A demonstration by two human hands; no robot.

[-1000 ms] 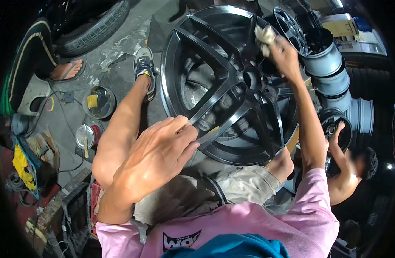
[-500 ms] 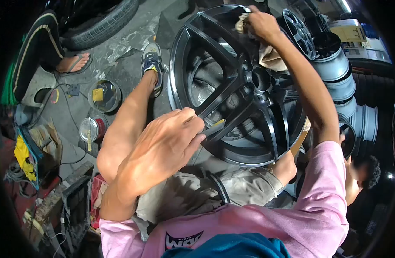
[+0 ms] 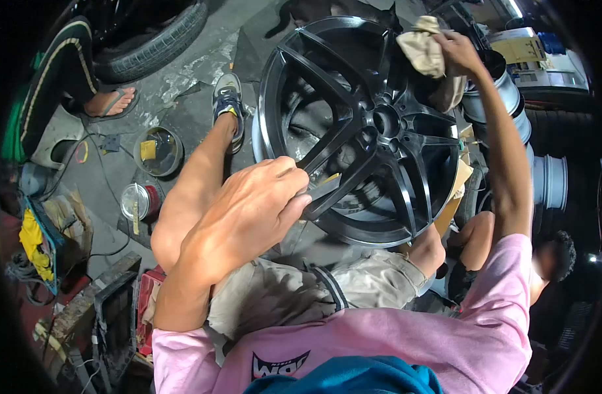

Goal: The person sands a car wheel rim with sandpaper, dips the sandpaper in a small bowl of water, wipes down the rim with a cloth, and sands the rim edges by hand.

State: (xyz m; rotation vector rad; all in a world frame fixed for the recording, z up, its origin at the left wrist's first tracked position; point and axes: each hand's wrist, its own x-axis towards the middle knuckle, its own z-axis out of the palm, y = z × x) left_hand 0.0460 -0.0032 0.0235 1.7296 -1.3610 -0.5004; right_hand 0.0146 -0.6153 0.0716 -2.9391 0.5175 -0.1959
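A black spoked alloy wheel [image 3: 353, 98] lies tilted in front of me, between my legs. My left hand [image 3: 248, 213] is closed at the wheel's near left edge. A small grey flat piece with a yellow edge [image 3: 324, 188] sticks out between its thumb and fingers, over a spoke; its exact kind is unclear. My right hand [image 3: 459, 54] grips a crumpled beige cloth [image 3: 422, 51] beyond the wheel's far right rim. The cloth hangs down in folds, apart from the wheel's face. Part of the left fingers' grip is hidden by the back of the hand.
Silver wheels [image 3: 507, 92] are stacked at right, near another person [image 3: 475, 240]. A dark cat [image 3: 333, 8] is behind the wheel. At left are a bowl of liquid [image 3: 169, 157], a tin [image 3: 135, 201], cables and another person's sandalled foot [image 3: 114, 103]. A tyre [image 3: 153, 49] stands farther back.
My right hand has lifted the cloth off the wheel's far rim and moved right with it. The wheel has shifted slightly. My left hand keeps its hold, nearly in place.
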